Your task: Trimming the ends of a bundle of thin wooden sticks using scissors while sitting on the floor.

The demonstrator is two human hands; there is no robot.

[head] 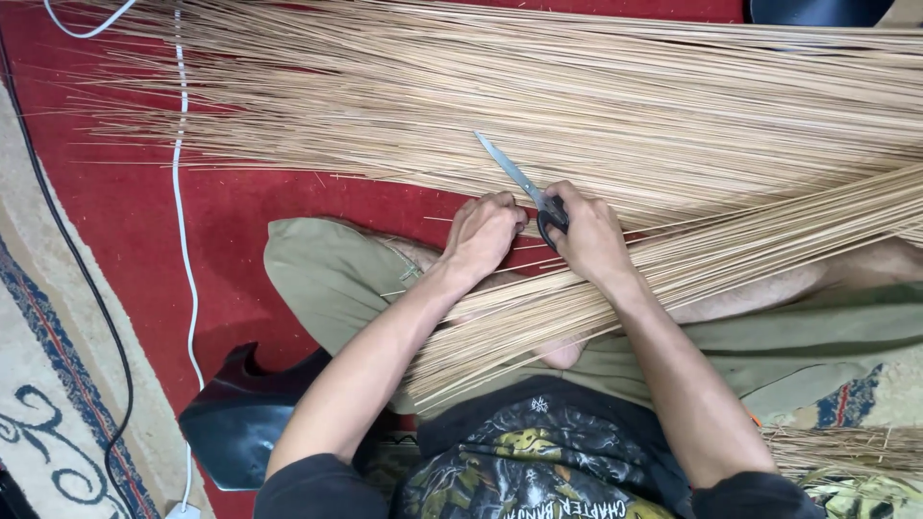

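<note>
Two bare hands are meeting over a bundle of thin tan sticks (577, 298) in the head view, the only view there is. This bundle is lying slantwise across the person's lap, its near ends fanning out above the dark printed shirt (538, 461) and its far length running off toward the right edge. The right hand (588, 235) is closing around the black handles of a pair of scissors (524, 185), whose silver blades are pointing up and to the left, lying shut or nearly so over the sticks. The left hand (484, 234) is curling into a loose fist just beside the scissors, its fingertips pinching at the sticks right by the blades' pivot; how many sticks it is gripping cannot be told. Both forearms are reaching forward from short black sleeves. Beyond the hands, a much larger spread of the same sticks (538, 86) is covering the red carpet (135, 221) across the top of the picture. Olive shorts (327, 279) are covering the folded legs. On the left, a white cable (183, 192) and a black cable (67, 250) are trailing down the carpet, and a dark glossy object (236, 423) is sitting near the left elbow.
</note>
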